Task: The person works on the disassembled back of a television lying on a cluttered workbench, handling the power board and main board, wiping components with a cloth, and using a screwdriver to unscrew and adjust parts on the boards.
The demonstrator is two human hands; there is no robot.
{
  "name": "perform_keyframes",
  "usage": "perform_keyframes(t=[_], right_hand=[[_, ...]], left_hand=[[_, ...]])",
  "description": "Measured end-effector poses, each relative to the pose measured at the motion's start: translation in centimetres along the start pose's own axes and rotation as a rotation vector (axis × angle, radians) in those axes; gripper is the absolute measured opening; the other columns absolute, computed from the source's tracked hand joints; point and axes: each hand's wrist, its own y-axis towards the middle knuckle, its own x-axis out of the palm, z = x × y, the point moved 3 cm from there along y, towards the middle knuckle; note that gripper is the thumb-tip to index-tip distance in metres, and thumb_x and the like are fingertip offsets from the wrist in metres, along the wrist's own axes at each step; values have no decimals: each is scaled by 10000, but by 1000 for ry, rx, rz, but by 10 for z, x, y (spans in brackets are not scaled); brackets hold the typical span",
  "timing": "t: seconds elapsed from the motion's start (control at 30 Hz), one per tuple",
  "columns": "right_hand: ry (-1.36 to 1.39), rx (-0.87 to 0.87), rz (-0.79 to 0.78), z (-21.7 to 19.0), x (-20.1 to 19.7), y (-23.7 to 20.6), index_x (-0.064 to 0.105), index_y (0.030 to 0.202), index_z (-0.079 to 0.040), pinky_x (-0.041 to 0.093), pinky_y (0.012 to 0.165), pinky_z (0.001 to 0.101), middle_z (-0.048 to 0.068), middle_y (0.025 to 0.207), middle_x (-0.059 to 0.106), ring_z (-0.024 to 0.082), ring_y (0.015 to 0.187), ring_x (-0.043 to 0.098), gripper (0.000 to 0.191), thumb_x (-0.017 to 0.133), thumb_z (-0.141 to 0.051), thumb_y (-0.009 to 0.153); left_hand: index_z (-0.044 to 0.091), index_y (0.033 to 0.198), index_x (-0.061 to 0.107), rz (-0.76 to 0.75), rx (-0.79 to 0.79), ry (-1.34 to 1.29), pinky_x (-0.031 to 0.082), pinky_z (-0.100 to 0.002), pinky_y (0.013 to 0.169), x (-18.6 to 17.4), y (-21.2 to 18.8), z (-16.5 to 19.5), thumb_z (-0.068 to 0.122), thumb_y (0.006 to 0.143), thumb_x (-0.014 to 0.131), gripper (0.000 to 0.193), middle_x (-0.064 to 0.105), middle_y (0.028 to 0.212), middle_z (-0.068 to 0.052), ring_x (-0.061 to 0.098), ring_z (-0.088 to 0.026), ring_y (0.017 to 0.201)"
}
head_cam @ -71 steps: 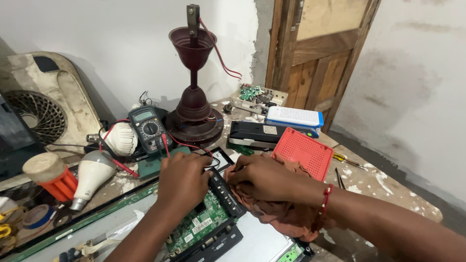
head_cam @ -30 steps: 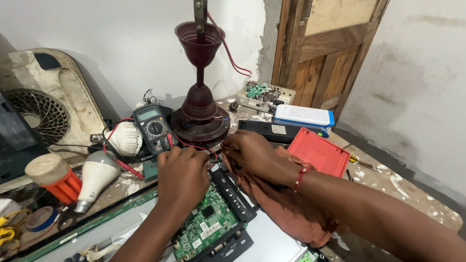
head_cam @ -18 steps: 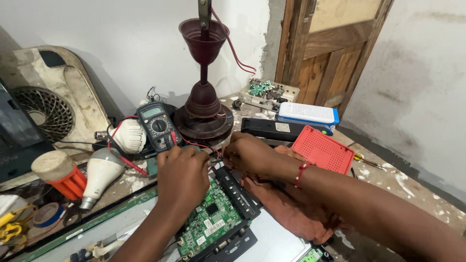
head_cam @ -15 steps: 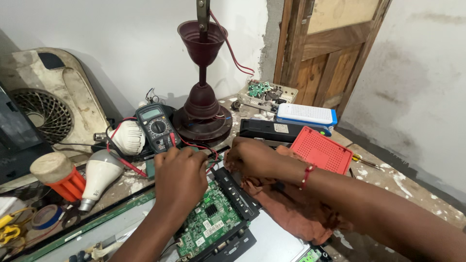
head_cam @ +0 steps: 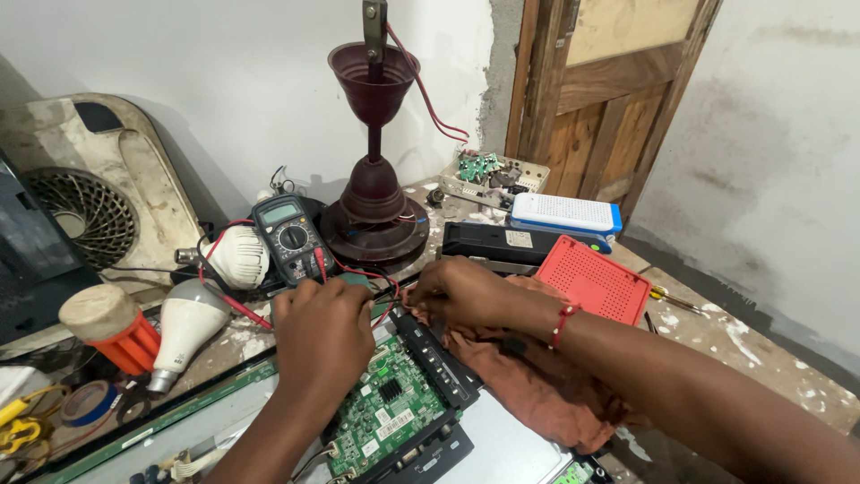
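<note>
Head view: tray (head_cam: 528,170) holds small parts; both hands' grip on circuit board (head_cam: 385,417) unclear

My left hand (head_cam: 324,330) is curled into a loose fist, knuckles up, forearm reaching in from below. My right hand (head_cam: 461,291) sits just beside it, fingers bent downward, wrist crossing in from the right.

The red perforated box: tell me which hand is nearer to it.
Right. The right hand rests at the circuit board's upper edge, just left of the red perforated box. The left hand lies farther left, nearer the multimeter.
</note>
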Motion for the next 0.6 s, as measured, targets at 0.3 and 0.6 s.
perform_keyframes(t=[0.3,0.6], right_hand=[[63,116,21,-25,-10,-15,777,980,-68,574,752,403,114,917,740,291,848,734,169,750,-121,822],[28,-128,19,-35,8,-9,763,1029,-39,543,813,403,123,971,713,293,929,675,225,758,-65,805]], left_hand=[[133,924,798,-47,-26,0,392,-443,872,0,-6,-3,168,833,715,128,728,876,-31,628,-267,881],[129,925,797,-50,-27,-5,391,-449,877,0,-7,-3,181,834,715,134,726,886,-39,622,-271,890]])
